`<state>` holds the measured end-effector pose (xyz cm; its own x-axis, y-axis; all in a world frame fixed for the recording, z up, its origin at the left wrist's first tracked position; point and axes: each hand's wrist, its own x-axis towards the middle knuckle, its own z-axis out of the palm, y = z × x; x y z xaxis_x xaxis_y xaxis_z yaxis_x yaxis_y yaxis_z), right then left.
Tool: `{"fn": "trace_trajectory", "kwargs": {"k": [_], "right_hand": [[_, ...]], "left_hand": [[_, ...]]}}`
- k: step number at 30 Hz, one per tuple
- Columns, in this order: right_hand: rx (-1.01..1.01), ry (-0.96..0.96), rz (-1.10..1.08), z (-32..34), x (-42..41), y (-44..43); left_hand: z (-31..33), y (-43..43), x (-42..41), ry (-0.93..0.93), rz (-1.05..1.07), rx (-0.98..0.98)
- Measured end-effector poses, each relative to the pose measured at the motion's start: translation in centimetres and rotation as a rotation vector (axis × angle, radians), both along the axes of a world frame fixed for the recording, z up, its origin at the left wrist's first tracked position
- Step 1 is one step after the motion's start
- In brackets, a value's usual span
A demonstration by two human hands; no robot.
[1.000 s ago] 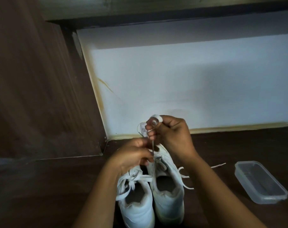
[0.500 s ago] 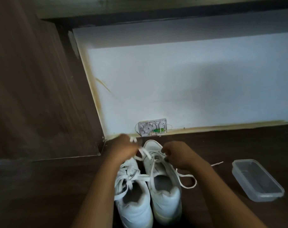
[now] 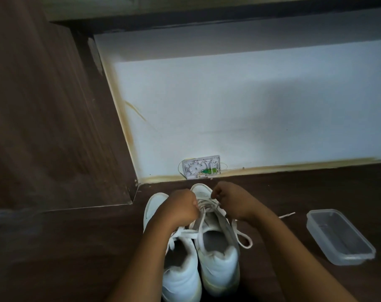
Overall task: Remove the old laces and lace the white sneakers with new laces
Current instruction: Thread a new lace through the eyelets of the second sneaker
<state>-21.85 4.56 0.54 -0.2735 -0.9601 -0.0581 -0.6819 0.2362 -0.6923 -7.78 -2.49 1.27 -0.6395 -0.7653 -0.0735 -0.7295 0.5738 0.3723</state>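
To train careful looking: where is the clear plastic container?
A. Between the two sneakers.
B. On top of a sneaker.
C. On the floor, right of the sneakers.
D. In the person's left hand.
C: the clear plastic container sits on the dark floor apart from the white sneakers, on their right; the left hand and right hand pinch the laces.

Left hand (image 3: 181, 207) knuckles-up, fingertips curled under and out of sight. It covered the front lacing of the left sneaker (image 3: 181, 280). Lace (image 3: 200, 227) strands ran in beneath the hand; point of grip was hidden. Right hand (image 3: 226, 199) fingertips turned down at the right sneaker (image 3: 220, 264), too small to separate from the lace. Loose lace end at centre right vanished behind the right forearm. Both forearms were cut by the bottom edge. Wall box (image 3: 201, 167) innards were too small to read. Wood panel (image 3: 43, 116) at left was blurred.
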Motion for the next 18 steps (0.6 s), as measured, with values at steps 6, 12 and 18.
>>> {"fn": "trace_trajectory", "kwargs": {"k": [6,12,18], "right_hand": [[-0.172,-0.620,-0.120,1.7,0.6,0.7],[-0.375,-0.646,0.081,5.3,1.9,1.9],[-0.591,-0.772,-0.017,7.0,1.3,2.8]], "left_hand": [[-0.1,0.2,0.0,0.030,-0.019,0.087],[1.8,1.7,-0.3,0.721,-0.181,0.395],[3.7,1.8,0.8,0.810,-0.162,0.382]]}}
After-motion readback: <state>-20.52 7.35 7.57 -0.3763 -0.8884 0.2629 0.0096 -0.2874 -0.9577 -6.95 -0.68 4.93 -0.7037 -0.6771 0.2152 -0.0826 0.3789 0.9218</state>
